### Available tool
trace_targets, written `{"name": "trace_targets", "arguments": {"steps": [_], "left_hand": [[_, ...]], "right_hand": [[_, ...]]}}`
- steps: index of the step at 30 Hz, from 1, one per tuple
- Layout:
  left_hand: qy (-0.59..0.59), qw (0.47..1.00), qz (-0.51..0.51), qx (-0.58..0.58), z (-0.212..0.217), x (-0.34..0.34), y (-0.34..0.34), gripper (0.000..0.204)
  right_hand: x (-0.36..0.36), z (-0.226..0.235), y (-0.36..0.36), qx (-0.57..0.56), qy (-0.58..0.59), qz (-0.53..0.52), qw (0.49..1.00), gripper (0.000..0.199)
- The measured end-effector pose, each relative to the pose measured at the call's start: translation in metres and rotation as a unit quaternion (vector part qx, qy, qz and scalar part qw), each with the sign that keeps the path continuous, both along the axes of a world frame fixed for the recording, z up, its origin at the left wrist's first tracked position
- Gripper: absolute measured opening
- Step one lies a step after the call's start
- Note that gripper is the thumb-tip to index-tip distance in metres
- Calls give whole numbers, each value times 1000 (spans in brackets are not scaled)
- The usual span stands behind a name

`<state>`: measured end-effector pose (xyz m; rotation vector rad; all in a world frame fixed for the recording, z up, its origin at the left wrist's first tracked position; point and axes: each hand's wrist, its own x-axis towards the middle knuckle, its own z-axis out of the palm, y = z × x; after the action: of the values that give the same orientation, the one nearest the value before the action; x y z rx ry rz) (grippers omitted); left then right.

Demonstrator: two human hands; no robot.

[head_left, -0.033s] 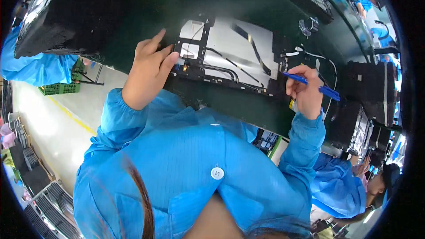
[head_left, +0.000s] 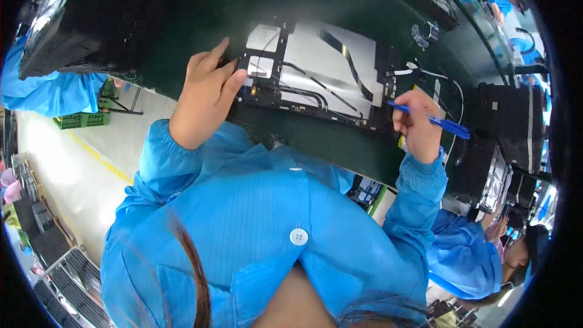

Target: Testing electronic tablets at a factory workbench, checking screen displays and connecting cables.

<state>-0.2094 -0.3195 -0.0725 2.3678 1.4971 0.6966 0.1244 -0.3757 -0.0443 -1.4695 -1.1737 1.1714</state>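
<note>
Head view: bench items around a flat device (head_left: 325,54)

- Workbench (head_left: 328,146): dark green, beneath everything listed.
- Flat device: lying at twelve o'clock from the wearer's chest; silver plate, black frame, dark strips across it.
- Left hand (head_left: 206,94): device's nine o'clock; thumb and fingers apart, gripping nothing, thumb at the device's edge.
- Right hand (head_left: 419,124): four o'clock; thumb and fingers clamped on a blue pen-like tool (head_left: 448,126).
- White cable (head_left: 461,97): three o'clock, curved.
- Blue pen-like tool: slanting ten to four, upper end near the device.
- Clear ring-shaped item (head_left: 425,34): two o'clock.
</note>
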Motion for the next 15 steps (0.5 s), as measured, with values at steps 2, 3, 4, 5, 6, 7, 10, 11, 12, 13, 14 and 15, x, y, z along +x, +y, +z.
{"name": "trace_targets", "arguments": {"steps": [2, 3, 4, 5, 6, 7, 10, 11, 12, 13, 14, 15], "left_hand": [[9, 1000, 5, 8, -2, 3, -1, 34], [17, 1000, 7, 22, -4, 4, -2, 36], [19, 1000, 7, 17, -4, 5, -2, 36], [14, 1000, 7, 20, -5, 6, -2, 37], [8, 1000, 8, 23, -6, 6, -2, 38], [9, 1000, 8, 19, -7, 5, -3, 38], [8, 1000, 11, 24, -10, 6, -4, 39], [12, 1000, 12, 24, -11, 5, -4, 39], [15, 1000, 13, 24, -11, 5, -4, 39], [16, 1000, 13, 22, -11, 6, -5, 39], [13, 1000, 15, 23, -11, 6, -5, 39], [10, 1000, 17, 23, -11, 6, -6, 39]], "right_hand": [[-4, -6, 0, -6, -50, -7, 999, 22], [-8, -9, -1, -6, -102, -15, 995, 16], [-15, -4, 0, -16, -102, -60, 993, 16], [-16, -5, 0, -20, -100, -60, 993, 16], [-16, -7, 0, 1, -100, -67, 993, 19], [-17, -7, 0, 22, -101, -74, 992, 21], [-19, -9, -2, 30, -109, -76, 991, 26], [-18, -11, -2, 55, -116, -71, 989, 26], [-18, -13, -2, 53, -115, -70, 989, 26], [-19, -13, -2, 55, -125, -74, 988, 26], [-19, -14, -2, 58, -135, -77, 986, 26], [-18, -16, -1, 57, -134, -77, 986, 26]]}}
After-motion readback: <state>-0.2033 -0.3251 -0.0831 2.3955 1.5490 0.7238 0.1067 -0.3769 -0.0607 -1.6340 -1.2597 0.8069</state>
